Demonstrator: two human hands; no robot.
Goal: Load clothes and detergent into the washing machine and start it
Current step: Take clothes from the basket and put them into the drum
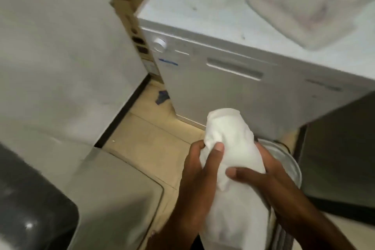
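Only the person's two bare hands and forearms show, with no sleeve, glove, ring, watch or band on them. The left hand [199, 170] is broad, with a short, pale, neatly trimmed thumbnail at the tip of its thumb. The right hand [261, 178] shows long fingers and a similar short nail. Both wrists are bare where they leave the lower edge of view.

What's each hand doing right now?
Left hand: closed on the white cloth bundle.
Right hand: closed on the same white cloth bundle.
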